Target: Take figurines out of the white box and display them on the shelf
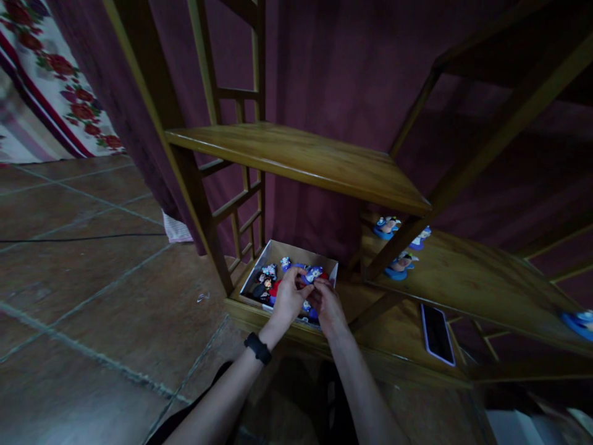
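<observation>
Above an open white box (253, 272), both my hands hold one small blue-and-white figurine (313, 274). My left hand (290, 295), with a black band on its wrist, pinches it from the left side. Fingers of my right hand (328, 304) close on its lower right side. More figurines (267, 283) in black, red, blue and white lie jumbled in the box under my hands. Part of the box's contents is hidden by my hands.
The box sits on the bottom board of a wooden shelf unit (296, 154). Several figurines (399, 266) with blue bases stand on the shelf to the right. A phone (438, 334) lies on the lower board. A cable (83, 238) crosses the tiled floor.
</observation>
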Available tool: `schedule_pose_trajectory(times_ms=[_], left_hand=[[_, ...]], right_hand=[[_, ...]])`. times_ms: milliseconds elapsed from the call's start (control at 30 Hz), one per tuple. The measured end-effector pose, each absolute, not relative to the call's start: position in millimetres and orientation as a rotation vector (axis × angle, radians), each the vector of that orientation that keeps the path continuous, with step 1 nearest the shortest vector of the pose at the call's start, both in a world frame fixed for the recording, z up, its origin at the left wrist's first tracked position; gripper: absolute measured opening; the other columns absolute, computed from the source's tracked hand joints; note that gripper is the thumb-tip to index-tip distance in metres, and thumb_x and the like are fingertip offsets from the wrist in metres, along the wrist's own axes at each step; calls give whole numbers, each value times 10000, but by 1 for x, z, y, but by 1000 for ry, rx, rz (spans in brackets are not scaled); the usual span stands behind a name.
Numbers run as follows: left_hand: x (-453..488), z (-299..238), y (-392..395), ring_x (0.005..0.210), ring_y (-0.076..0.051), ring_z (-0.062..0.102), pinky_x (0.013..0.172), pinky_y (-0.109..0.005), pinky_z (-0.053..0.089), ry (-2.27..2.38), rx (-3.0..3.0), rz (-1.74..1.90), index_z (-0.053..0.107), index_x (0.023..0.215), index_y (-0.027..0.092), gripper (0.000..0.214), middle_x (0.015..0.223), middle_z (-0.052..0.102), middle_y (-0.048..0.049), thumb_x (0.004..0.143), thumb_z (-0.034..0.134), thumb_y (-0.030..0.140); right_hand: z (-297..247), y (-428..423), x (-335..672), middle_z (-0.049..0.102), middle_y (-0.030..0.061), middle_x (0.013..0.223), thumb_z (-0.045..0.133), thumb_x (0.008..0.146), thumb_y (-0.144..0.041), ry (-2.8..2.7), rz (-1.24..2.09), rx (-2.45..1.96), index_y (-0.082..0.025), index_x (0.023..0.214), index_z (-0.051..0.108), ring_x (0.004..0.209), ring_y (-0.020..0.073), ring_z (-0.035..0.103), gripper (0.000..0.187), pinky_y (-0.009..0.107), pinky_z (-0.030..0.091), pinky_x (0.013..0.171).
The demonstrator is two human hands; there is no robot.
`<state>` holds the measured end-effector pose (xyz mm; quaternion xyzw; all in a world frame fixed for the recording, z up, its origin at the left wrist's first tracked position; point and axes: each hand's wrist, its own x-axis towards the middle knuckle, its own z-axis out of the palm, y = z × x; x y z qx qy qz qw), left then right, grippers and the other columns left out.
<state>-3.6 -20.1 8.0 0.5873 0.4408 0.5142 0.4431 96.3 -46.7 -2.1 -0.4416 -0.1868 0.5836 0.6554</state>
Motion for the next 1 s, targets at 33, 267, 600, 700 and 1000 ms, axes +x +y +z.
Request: schedule_pose_trajectory(times_ms=[33,267,600,700,1000], left_hand=[[-5,8,-20,702,-126,522,664,-240,402,1117,1506,1282,564,861,194,265,796,562,11,627,650,106],[-7,16,-26,818,-166,529,754,-285,417,1169,1823,1266,558,898,217,316,934,532,-26,662,520,11],[-2,12,-32,962,-197,528,810,-312,443,1219,2113,1110,490,1039,218,401,1060,498,-59,707,449,-4],[-1,10,-32,935,-192,534,791,-312,441,1198,2078,1133,488,1047,213,409,1048,505,-60,701,452,-2],[3,-2,-18,624,-106,528,600,-227,416,1056,1312,1241,566,870,169,242,721,570,19,647,617,92]], right_hand=[[-4,-46,96,675,-21,777,674,606,-276,-432,1312,-1010,-220,773,579,761,173,646,200,296,506,704],[-12,-46,94,654,-12,846,673,625,-374,-586,1146,-1196,-221,834,621,808,173,605,264,286,486,726],[-10,-45,96,660,-20,806,642,647,-393,-641,1116,-1214,-228,845,632,746,162,593,258,262,458,677],[-8,-46,95,661,-23,807,644,643,-366,-617,1118,-1183,-226,840,628,744,156,593,243,258,458,682],[-7,-47,99,650,-20,735,663,623,-365,-570,1127,-1219,-213,771,606,714,164,606,220,277,484,653]])
